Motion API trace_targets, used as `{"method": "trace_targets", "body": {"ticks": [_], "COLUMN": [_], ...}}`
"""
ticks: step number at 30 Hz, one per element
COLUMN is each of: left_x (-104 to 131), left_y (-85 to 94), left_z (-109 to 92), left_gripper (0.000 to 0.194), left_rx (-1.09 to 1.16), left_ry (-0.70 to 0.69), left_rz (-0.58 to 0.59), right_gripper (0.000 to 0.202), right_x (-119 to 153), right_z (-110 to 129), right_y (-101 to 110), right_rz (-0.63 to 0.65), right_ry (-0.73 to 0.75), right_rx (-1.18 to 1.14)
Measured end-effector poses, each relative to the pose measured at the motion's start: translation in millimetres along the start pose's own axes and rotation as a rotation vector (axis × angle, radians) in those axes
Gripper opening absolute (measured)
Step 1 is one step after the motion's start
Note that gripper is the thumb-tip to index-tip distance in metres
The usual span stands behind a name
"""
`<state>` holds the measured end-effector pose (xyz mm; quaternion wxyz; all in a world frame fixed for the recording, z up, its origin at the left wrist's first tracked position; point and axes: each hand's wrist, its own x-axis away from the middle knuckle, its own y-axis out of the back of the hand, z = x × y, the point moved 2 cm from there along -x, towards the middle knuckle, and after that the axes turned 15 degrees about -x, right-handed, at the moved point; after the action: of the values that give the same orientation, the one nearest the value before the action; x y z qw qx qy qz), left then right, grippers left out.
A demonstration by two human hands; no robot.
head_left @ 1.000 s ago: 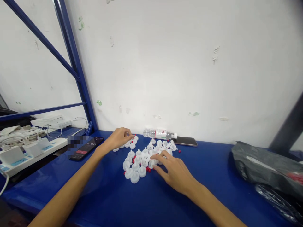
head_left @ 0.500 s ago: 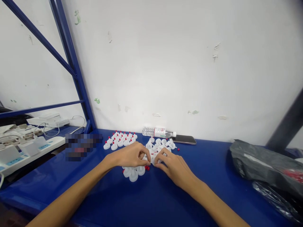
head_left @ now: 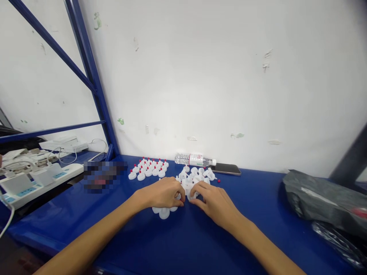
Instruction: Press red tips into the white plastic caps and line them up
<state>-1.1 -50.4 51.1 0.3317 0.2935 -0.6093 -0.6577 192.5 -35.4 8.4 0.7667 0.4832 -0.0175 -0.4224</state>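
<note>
My left hand (head_left: 166, 194) is low over the table, its thumb and fingertips closed together; whatever is between them is hidden. White nozzle caps (head_left: 164, 214) without visible red tips stick out beneath that hand. Just to the right, my right hand (head_left: 213, 200) curls its thumb and forefinger around a white nozzle cap (head_left: 192, 196). Behind the hands lies a loose heap of white nozzle caps (head_left: 196, 175), some on their sides. At the back left, several white caps with red tips (head_left: 148, 172) stand upright in rows.
A clear water bottle (head_left: 196, 159) lies by the wall, with a dark phone (head_left: 226, 169) beside it. One small red tip (head_left: 218, 181) is right of the heap. Power strips (head_left: 57, 175) occupy the left; a grey plastic bag (head_left: 318, 198) is at the right.
My left hand has come down and forward, covering the red tips that showed beside it. My right hand stays close to its cap. The whole view has shifted slightly.
</note>
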Motion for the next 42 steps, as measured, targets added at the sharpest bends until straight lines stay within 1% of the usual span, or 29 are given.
{"method": "trace_targets", "body": {"ticks": [7, 10, 13, 17, 20, 23, 26, 29, 32, 37, 40, 42], "left_x": [0.3, 0.4, 0.6, 0.0, -0.7, -1.2, -1.8, -3.9, -7.2, -10.7, -10.6, -10.0], "left_y": [0.5, -0.9, -1.6, 0.4, 1.7, 0.3, -1.0, -2.2, -4.5, -11.0, -11.6, -10.2], "left_z": [-3.1, -3.0, -1.2, 1.9, 3.0, 2.4, 1.3, 0.9, 1.6, 3.2, 3.2, 3.7], "left_gripper": [0.015, 0.014, 0.012, 0.011, 0.013, 0.008, 0.007, 0.017, 0.028, 0.039, 0.039, 0.038], "left_rx": [-0.051, -0.047, -0.006, 0.089, 0.225, 0.403, 0.541, 0.678, 0.786, 0.856, 0.873, 0.875], "left_ry": [0.037, 0.044, 0.032, 0.040, 0.092, 0.131, 0.153, 0.162, 0.171, 0.216, 0.222, 0.221], "left_rz": [0.019, 0.017, -0.045, -0.175, -0.272, -0.302, -0.313, -0.281, -0.264, -0.268, -0.289, -0.326], "right_gripper": [0.012, 0.015, 0.023, 0.043, 0.053, 0.058, 0.059, 0.056, 0.054, 0.048, 0.048, 0.050], "right_x": [-1.2, -2.6, -4.6, -7.4, -9.2, -9.6, -8.6, -7.8, -7.8, -8.2, -7.2, -6.7], "right_z": [0.1, 0.4, -0.3, -6.8, -11.9, -14.0, -13.2, -10.8, -8.7, -8.1, -8.5, -7.8], "right_y": [6.3, 8.2, 10.2, 11.4, 12.4, 13.5, 13.6, 13.2, 13.3, 13.6, 13.0, 13.1], "right_rz": [0.008, -0.021, -0.094, -0.175, -0.204, -0.221, -0.241, -0.249, -0.255, -0.264, -0.254, -0.242], "right_ry": [-0.056, -0.094, -0.129, -0.236, -0.280, -0.314, -0.335, -0.330, -0.337, -0.319, -0.311, -0.298], "right_rx": [-0.197, -0.303, -0.419, -0.631, -0.798, -0.930, -1.056, -1.161, -1.210, -1.208, -1.234, -1.237]}}
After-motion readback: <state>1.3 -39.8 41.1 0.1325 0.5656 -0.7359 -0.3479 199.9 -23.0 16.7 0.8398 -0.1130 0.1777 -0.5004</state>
